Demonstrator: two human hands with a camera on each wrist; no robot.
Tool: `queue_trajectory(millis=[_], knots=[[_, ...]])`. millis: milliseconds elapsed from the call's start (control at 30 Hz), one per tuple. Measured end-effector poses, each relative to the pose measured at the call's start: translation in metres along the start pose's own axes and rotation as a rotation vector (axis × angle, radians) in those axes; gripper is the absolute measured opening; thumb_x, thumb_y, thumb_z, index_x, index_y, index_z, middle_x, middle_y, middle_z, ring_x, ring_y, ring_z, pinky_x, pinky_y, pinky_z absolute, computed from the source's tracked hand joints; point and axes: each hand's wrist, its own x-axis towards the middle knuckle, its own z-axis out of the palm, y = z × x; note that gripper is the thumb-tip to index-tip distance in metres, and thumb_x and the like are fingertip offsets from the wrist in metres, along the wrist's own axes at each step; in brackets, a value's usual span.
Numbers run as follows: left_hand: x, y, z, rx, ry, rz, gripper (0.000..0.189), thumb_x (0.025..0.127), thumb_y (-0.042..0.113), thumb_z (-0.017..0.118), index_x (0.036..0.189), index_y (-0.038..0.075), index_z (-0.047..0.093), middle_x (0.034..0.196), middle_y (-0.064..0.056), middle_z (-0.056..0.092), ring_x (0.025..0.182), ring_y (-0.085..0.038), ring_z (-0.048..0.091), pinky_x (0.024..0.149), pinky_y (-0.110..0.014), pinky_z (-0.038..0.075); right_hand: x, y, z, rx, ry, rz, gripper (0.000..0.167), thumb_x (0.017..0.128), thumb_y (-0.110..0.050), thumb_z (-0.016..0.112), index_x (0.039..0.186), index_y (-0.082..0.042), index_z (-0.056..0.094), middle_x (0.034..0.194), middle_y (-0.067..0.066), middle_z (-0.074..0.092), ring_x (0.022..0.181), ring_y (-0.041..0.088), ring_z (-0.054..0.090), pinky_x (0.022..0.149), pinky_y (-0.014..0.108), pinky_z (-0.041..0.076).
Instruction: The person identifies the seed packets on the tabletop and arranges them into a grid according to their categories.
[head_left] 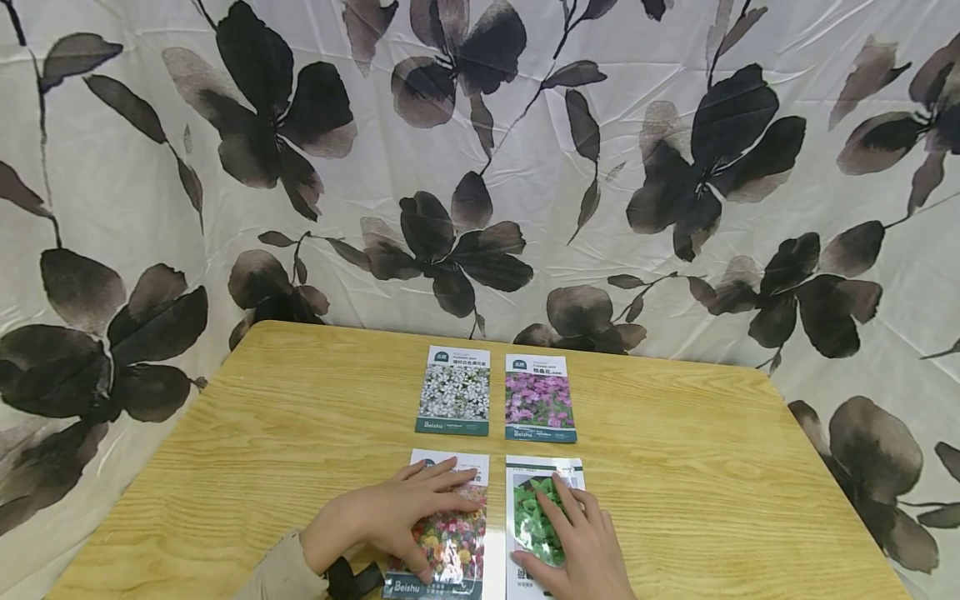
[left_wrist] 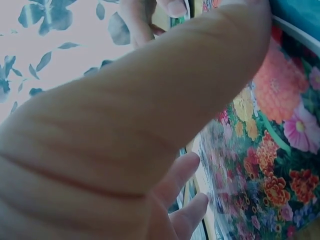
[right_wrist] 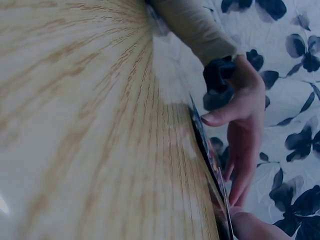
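Observation:
Four would exceed the count, so several flat seed packets lie on a wooden table. My left hand (head_left: 408, 510) rests with spread fingers on a packet with mixed colourful flowers (head_left: 457, 554). Beside it, my right hand (head_left: 581, 542) lies over a packet with green leaves (head_left: 531, 525), fingers extended across its picture. In the left wrist view the colourful flower packet (left_wrist: 280, 150) fills the right side, behind the left thumb. The right wrist view shows the left hand (right_wrist: 245, 120) with its thumb at the packet's edge.
Farther back on the table (head_left: 315, 417) lie a white-flower seed packet (head_left: 453, 392) and a purple-flower seed packet (head_left: 538, 400), side by side. A floral cloth (head_left: 555, 192) hangs behind the table. A dark strap (head_left: 351, 577) is around the left wrist.

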Motion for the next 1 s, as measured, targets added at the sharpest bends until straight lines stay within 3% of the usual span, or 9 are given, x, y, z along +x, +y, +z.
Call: queue_trajectory(millis=[333, 500, 633, 767, 867, 1000], knots=[[-0.001, -0.001, -0.004, 0.004, 0.034, 0.05, 0.089, 0.078, 0.042, 0.083, 0.154, 0.028, 0.039, 0.163, -0.007, 0.025, 0.149, -0.04, 0.013, 0.11, -0.073, 0.014, 0.004, 0.002, -0.003, 0.023, 0.06, -0.041, 0.068, 0.079, -0.066, 0.071, 0.128, -0.018, 0.068, 0.139, 0.006, 0.059, 0.111, 0.021, 0.055, 0.081, 0.047, 0.051], [-0.005, -0.003, -0.011, -0.046, 0.052, 0.0, 0.082, 0.08, 0.044, 0.08, 0.151, 0.028, 0.044, 0.163, -0.007, 0.023, 0.15, -0.039, 0.01, 0.112, -0.071, 0.01, 0.012, 0.005, -0.015, 0.056, 0.108, -0.066, 0.061, 0.08, -0.059, 0.075, 0.122, -0.015, 0.071, 0.132, 0.006, 0.064, 0.107, 0.021, 0.06, 0.077, 0.046, 0.053], [-0.012, -0.008, -0.02, -0.006, 0.09, -0.045, 0.075, 0.083, 0.046, 0.077, 0.149, 0.024, 0.048, 0.164, -0.008, 0.022, 0.15, -0.038, 0.011, 0.114, -0.068, 0.011, 0.024, 0.012, -0.033, 0.098, 0.175, -0.088, 0.046, 0.08, -0.04, 0.082, 0.115, -0.011, 0.073, 0.117, 0.006, 0.071, 0.101, 0.022, 0.066, 0.076, 0.046, 0.057], [-0.024, -0.014, -0.031, 0.072, 0.175, -0.078, 0.071, 0.087, 0.045, 0.074, 0.148, 0.018, 0.049, 0.161, -0.014, 0.026, 0.147, -0.043, 0.018, 0.112, -0.07, 0.015, 0.039, 0.026, -0.054, 0.141, 0.264, -0.133, 0.025, 0.077, -0.019, 0.084, 0.099, -0.011, 0.077, 0.093, -0.001, 0.074, 0.083, 0.014, 0.07, 0.07, 0.037, 0.058], [-0.034, -0.02, -0.039, 0.146, 0.283, -0.111, 0.066, 0.091, 0.046, 0.069, 0.147, 0.016, 0.051, 0.159, -0.016, 0.032, 0.145, -0.044, 0.024, 0.11, -0.071, 0.018, 0.05, 0.038, -0.074, 0.179, 0.307, -0.157, 0.012, 0.078, -0.011, 0.081, 0.089, -0.014, 0.077, 0.082, -0.008, 0.073, 0.072, 0.006, 0.067, 0.064, 0.028, 0.056], [-0.045, -0.029, -0.05, 0.292, 0.482, -0.165, 0.064, 0.096, 0.045, 0.063, 0.15, 0.016, 0.047, 0.156, -0.015, 0.038, 0.143, -0.043, 0.03, 0.111, -0.069, 0.022, 0.065, 0.056, -0.099, 0.27, 0.355, -0.235, 0.017, 0.079, 0.0, 0.077, 0.09, -0.013, 0.077, 0.082, -0.006, 0.073, 0.072, 0.007, 0.067, 0.068, 0.02, 0.054]])
